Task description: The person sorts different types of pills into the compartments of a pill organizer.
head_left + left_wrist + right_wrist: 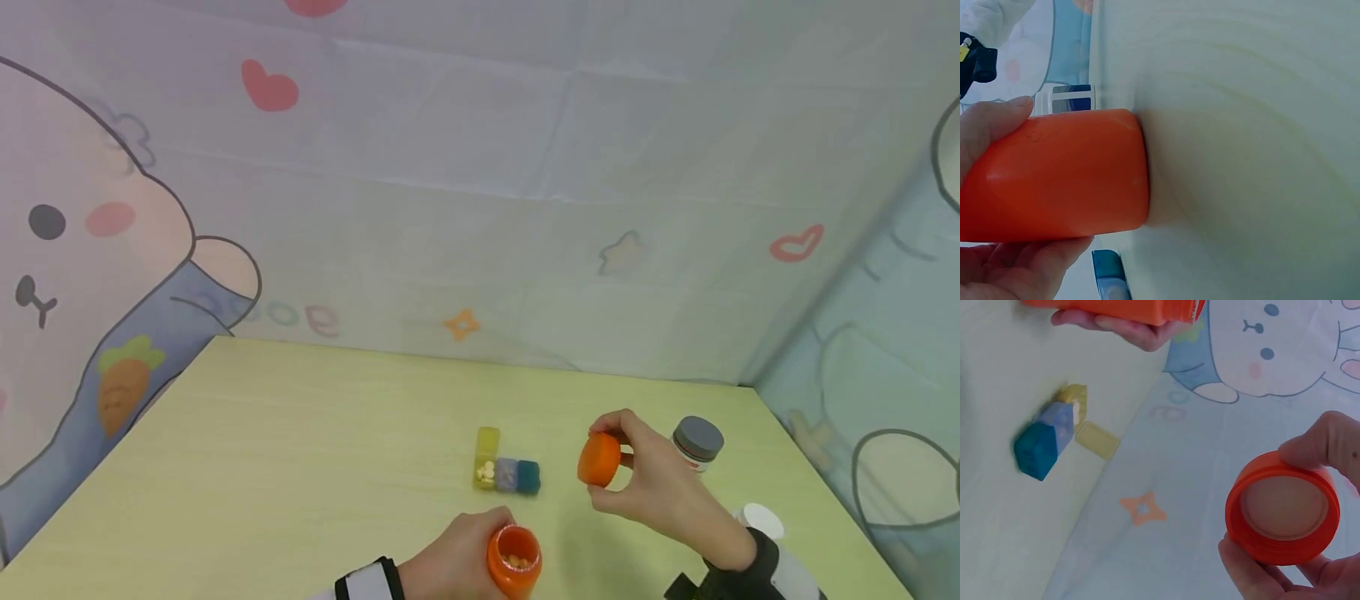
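My left hand [461, 554] grips an orange pill bottle [1066, 178], its mouth uncovered and pale tablets [515, 562] visible inside. In the left wrist view the bottle's base is close to the tabletop; I cannot tell if it touches. Raised to the right, my right hand [660, 492] pinches the orange screw cap [1282, 550] between thumb and fingers, its hollow underside facing the right wrist camera. Beyond the bottle sits a small pill organizer [506, 475] with yellow, lilac and teal compartments. Its yellow lid [487, 442] is flipped back, and pale tablets [485, 472] lie in that compartment.
Behind my right hand stands a jar with a grey lid [698, 437]. A container with a white lid [761, 520] is partly hidden by my right wrist. The pale yellow table [315, 433] ends at a printed cloth backdrop [480, 167].
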Demonstrator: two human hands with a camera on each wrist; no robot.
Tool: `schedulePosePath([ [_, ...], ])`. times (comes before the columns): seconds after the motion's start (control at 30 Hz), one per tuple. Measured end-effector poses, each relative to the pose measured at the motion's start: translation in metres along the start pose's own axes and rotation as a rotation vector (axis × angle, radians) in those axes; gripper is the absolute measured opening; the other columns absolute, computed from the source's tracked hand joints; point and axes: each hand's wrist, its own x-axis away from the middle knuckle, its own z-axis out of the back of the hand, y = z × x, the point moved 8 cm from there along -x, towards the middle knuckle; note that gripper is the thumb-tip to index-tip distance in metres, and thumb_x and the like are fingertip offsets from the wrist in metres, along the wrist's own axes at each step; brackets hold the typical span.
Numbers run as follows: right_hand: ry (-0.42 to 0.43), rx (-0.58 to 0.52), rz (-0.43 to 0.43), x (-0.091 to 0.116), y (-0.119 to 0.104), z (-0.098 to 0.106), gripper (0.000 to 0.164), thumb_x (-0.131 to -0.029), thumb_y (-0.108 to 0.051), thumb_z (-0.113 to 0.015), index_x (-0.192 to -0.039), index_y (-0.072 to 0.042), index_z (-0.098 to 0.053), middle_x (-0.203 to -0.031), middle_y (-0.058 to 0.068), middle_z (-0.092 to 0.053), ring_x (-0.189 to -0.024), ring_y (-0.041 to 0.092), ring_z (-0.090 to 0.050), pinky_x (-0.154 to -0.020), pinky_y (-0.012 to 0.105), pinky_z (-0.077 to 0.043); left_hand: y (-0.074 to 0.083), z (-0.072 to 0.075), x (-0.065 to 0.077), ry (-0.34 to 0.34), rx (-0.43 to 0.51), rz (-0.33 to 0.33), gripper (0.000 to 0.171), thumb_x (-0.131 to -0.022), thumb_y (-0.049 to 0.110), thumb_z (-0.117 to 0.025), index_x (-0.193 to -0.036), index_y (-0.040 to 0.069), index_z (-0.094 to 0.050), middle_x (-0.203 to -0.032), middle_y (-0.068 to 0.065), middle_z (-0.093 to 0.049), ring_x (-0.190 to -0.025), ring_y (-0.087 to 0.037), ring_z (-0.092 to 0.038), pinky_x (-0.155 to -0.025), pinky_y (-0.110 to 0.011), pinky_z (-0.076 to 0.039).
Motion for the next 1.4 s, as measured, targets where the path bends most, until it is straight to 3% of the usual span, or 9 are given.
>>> schedulePosePath([
  [0.2,-0.023,-0.265,0.097,-0.002,-0.023,-0.006,0.053,-0.065,0.000,-0.077,-0.109,-0.006,-0.049,-0.107,0.007,-0.056,-0.095,0.013,-0.055,-0.082,0.024,-0.048,-0.003,-0.002,0.003,-0.007,0.120,0.018,0.037,-0.067,0.023,-0.081,-0.098,0.019,-0.061,-0.087,0.005,-0.063,-0.079,-0.017,-0.056,-0.077,-0.037,-0.047],
  [0.33,-0.076,-0.448,0.213,0.000,-0.038,-0.012,0.051,-0.069,0.001,-0.076,-0.113,-0.004,-0.050,-0.113,0.012,-0.055,-0.105,0.014,-0.052,-0.090,0.021,-0.042,-0.001,-0.001,0.004,-0.024,0.132,-0.026,0.034,-0.068,0.024,-0.080,-0.098,0.020,-0.063,-0.087,0.006,-0.064,-0.079,-0.015,-0.057,-0.076,-0.034,-0.047],
  [0.47,-0.137,-0.539,0.261,0.002,-0.047,-0.020,0.050,-0.073,0.003,-0.072,-0.117,-0.002,-0.049,-0.117,0.015,-0.054,-0.110,0.015,-0.050,-0.093,0.022,-0.040,0.002,0.000,0.005,-0.041,0.113,-0.074,0.032,-0.069,0.025,-0.079,-0.097,0.022,-0.064,-0.087,0.007,-0.065,-0.078,-0.013,-0.058,-0.074,-0.029,-0.047],
  [0.67,-0.203,-0.630,0.298,0.007,-0.052,-0.035,0.052,-0.075,0.007,-0.068,-0.123,0.002,-0.046,-0.120,0.016,-0.052,-0.108,0.017,-0.052,-0.093,0.024,-0.041,0.003,0.000,0.006,-0.044,0.111,-0.073,0.033,-0.069,0.024,-0.080,-0.098,0.023,-0.064,-0.087,0.006,-0.065,-0.077,-0.013,-0.058,-0.074,-0.030,-0.046],
  [0.8,-0.239,-0.659,0.243,0.010,-0.048,-0.047,0.052,-0.076,0.003,-0.069,-0.123,0.002,-0.047,-0.120,0.014,-0.053,-0.108,0.017,-0.053,-0.093,0.025,-0.041,0.004,-0.001,0.006,-0.048,0.112,-0.091,0.034,-0.070,0.022,-0.079,-0.100,0.024,-0.063,-0.089,0.007,-0.064,-0.079,-0.012,-0.058,-0.077,-0.028,-0.046],
  [0.97,-0.307,-0.693,0.099,0.015,-0.035,-0.064,0.051,-0.076,-0.004,-0.071,-0.122,0.001,-0.048,-0.121,0.017,-0.053,-0.109,0.014,-0.054,-0.093,0.024,-0.041,0.004,0.000,0.006,-0.038,0.097,-0.114,0.031,-0.071,0.017,-0.078,-0.098,0.022,-0.063,-0.086,0.007,-0.064,-0.076,-0.010,-0.058,-0.076,-0.025,-0.046],
  [1.13,-0.366,-0.680,-0.014,0.022,-0.019,-0.079,0.053,-0.075,-0.008,-0.073,-0.122,-0.003,-0.049,-0.122,0.020,-0.052,-0.110,0.014,-0.053,-0.093,0.023,-0.039,0.002,0.000,0.006,-0.025,0.086,-0.085,0.028,-0.070,0.015,-0.078,-0.093,0.020,-0.063,-0.080,0.006,-0.063,-0.071,-0.012,-0.058,-0.071,-0.026,-0.047],
  [1.3,-0.406,-0.635,-0.131,0.027,-0.004,-0.094,0.053,-0.073,-0.012,-0.075,-0.121,-0.012,-0.052,-0.120,0.008,-0.056,-0.109,0.017,-0.053,-0.095,0.038,-0.036,0.002,0.000,0.007,-0.027,0.108,-0.066,0.027,-0.070,0.013,-0.077,-0.092,0.020,-0.063,-0.080,0.005,-0.064,-0.072,-0.014,-0.058,-0.071,-0.028,-0.047],
  [1.4,-0.418,-0.628,-0.155,0.029,0.001,-0.099,0.053,-0.073,-0.013,-0.075,-0.121,-0.013,-0.053,-0.119,0.005,-0.057,-0.108,0.019,-0.053,-0.093,0.045,-0.034,0.003,-0.001,0.007,-0.037,0.111,-0.072,0.026,-0.072,0.013,-0.075,-0.095,0.020,-0.063,-0.082,0.005,-0.064,-0.073,-0.013,-0.058,-0.072,-0.027,-0.047],
])
